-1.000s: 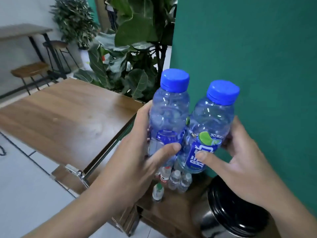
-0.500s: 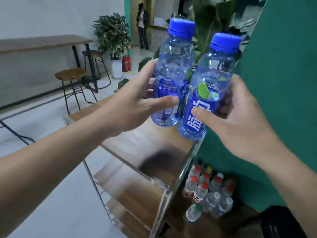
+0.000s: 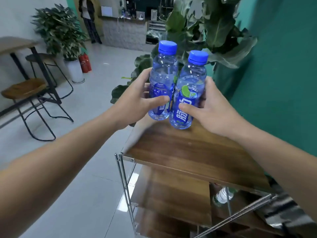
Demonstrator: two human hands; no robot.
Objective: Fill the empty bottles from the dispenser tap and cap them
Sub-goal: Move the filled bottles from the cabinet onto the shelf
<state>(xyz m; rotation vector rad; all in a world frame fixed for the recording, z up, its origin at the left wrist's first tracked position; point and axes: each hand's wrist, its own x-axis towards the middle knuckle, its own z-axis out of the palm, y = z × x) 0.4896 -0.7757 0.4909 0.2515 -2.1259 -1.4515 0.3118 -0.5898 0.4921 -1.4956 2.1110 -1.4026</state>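
1. Lowest and nearest, under the wooden top shelf (image 3: 188, 152) of a metal-framed rack, a small clear bottle (image 3: 223, 196) lies on a lower level, blurred.
2. The left hand (image 3: 137, 102) grips the left bottle (image 3: 163, 83), thumb curled across its blue label and fingers wrapped behind it.
3. The right hand (image 3: 212, 110) grips the right bottle (image 3: 190, 93), thumb pressed on its blue label with white characters.
4. Both bottles are upright, touching side by side, with blue caps (image 3: 167, 46) screwed on; they are held at the far end of the top shelf, and whether their bases touch the wood cannot be told.
5. A green wall (image 3: 283, 74) stands to the right, with a large-leafed plant (image 3: 214, 23) behind the bottles.
6. Farther left are a wooden stool (image 3: 24, 88), a potted plant (image 3: 58, 31) in a white pot, and red fire extinguishers (image 3: 84, 63) beside it.
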